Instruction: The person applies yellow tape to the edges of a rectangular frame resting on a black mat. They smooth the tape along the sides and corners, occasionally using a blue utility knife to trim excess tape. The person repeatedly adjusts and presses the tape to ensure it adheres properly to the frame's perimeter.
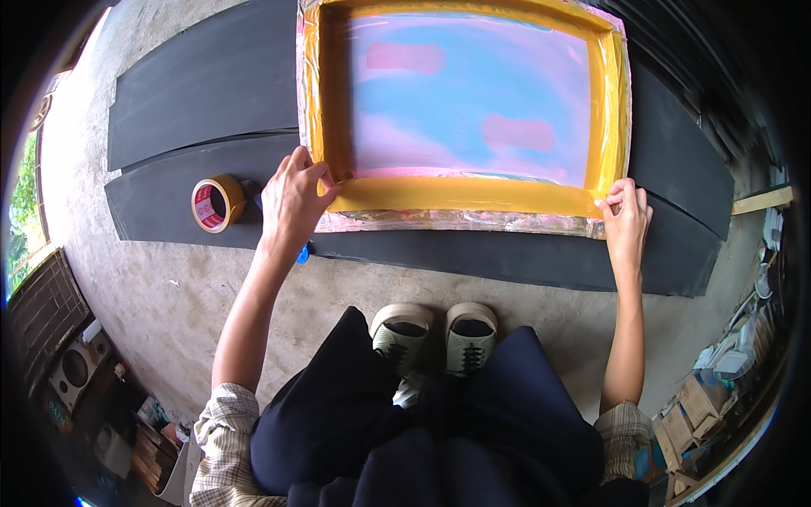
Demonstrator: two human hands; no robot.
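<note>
Head view, taped frame [465, 196] on black boards [203, 101], grey floor [186, 313] (speaker [76, 368] left)

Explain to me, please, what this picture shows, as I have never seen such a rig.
There is no machine: a person works bare-handed, seen from above by a fisheye camera worn on their own head, so straight edges bend. On dark sheets lie what looks like a screen-printing frame, lined with yellow tape around a pink-and-blue panel, and, to its left, a roll of yellow tape. The left hand and right hand are at opposite ends of the tape strip along the frame's near side; whether each grip pinches or only presses it is unclear.
</note>
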